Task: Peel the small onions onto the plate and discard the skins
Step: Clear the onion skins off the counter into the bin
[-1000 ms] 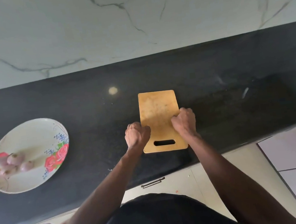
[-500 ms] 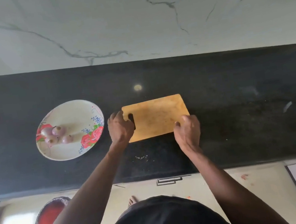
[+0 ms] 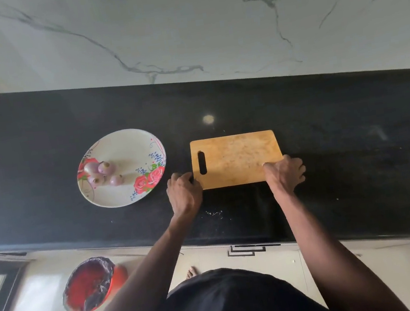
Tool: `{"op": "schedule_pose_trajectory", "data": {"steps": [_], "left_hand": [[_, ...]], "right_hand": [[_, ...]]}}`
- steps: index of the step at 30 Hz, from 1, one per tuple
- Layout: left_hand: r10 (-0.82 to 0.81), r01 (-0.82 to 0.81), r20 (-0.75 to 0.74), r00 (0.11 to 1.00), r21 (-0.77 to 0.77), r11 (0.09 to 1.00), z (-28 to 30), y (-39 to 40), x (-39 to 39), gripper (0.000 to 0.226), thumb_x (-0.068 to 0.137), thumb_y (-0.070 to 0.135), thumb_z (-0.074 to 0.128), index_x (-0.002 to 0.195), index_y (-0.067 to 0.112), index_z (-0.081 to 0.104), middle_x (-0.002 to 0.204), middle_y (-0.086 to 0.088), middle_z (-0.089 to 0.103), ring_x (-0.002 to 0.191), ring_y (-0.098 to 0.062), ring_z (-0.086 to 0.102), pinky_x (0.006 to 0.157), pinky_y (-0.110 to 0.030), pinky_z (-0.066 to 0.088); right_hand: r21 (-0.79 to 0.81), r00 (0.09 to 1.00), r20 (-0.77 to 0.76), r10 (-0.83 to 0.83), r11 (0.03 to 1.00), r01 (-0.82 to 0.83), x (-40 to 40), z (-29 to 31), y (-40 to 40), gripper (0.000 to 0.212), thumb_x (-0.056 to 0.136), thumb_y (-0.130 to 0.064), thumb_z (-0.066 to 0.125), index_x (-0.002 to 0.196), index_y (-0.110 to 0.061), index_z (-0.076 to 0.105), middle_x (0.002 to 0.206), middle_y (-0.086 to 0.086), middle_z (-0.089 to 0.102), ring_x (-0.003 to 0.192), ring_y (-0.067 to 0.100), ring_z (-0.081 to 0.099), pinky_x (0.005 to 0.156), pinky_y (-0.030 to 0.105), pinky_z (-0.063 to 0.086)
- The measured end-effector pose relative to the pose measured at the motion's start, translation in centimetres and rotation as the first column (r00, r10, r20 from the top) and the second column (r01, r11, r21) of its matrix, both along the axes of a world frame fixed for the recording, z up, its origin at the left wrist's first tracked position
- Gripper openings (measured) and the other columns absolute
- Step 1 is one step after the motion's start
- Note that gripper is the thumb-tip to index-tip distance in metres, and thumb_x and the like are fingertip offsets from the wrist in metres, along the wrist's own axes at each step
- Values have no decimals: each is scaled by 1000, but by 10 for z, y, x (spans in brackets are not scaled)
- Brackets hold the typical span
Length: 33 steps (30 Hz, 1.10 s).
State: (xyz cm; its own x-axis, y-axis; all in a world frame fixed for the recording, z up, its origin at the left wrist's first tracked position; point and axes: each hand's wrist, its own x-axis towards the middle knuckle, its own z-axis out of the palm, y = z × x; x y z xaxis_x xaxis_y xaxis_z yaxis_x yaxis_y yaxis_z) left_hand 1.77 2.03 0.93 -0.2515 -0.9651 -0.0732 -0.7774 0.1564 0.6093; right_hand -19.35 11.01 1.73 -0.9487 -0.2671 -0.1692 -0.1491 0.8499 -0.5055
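Hands grip the cutting board (image 3: 235,159) flat on the black bench (image 3: 352,136): left hand (image 3: 184,192) at its near-left corner, right hand (image 3: 285,173) at its near-right. Four small onions (image 3: 104,173) sit clustered on the floral plate (image 3: 119,145) just beside it.

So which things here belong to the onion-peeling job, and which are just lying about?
Job:
four small purple onions
round floral plate under them
red bin lined with a dark bag on the floor, likely for skins

Lying about:
rectangular wooden cutting board, held by left hand and right hand
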Motion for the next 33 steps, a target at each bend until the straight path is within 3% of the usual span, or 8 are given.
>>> {"op": "schedule_pose_trajectory", "data": {"steps": [4,10,15,28,33], "left_hand": [[44,-45,-13,999,-49,998,-6,-4,11,21,94,8,54,105,-4,66,105,-23,59,98,-39,52,86,-45,41],[-11,6,-22,1000,-229,973,-25,1,36,23,95,2,59,118,-3,63,102,-22,57,96,-40,50,87,-54,45],[-19,13,-31,999,-182,983,-29,1,38,25,100,10,55,123,2,61,108,-19,54,101,-36,47,91,-51,44],[-22,11,-72,997,-154,988,-23,5,40,30,103,16,52,129,2,58,116,-17,52,109,-32,44,98,-47,41],[70,-98,-234,970,-108,989,-20,8,43,40,106,22,48,139,2,53,128,-18,51,117,-33,45,102,-50,41]], "right_hand": [[-104,993,-84,88,990,-97,28,-10,8,36,86,-25,72,111,-1,66,120,21,56,113,38,51,93,48,40],[-158,950,-261,171,963,-217,56,-39,21,38,83,-26,80,109,-1,66,111,21,57,101,39,53,81,49,43],[-122,919,-327,220,954,-273,53,-43,27,40,85,-30,78,112,-2,66,109,19,57,99,37,54,78,48,45],[-158,925,-309,221,947,-279,53,-44,28,47,90,-31,73,125,-3,60,119,21,56,105,37,52,85,51,45],[-196,895,-388,219,929,-312,58,-43,29,51,88,-27,74,129,-4,54,130,21,50,116,36,45,90,53,44]]}}
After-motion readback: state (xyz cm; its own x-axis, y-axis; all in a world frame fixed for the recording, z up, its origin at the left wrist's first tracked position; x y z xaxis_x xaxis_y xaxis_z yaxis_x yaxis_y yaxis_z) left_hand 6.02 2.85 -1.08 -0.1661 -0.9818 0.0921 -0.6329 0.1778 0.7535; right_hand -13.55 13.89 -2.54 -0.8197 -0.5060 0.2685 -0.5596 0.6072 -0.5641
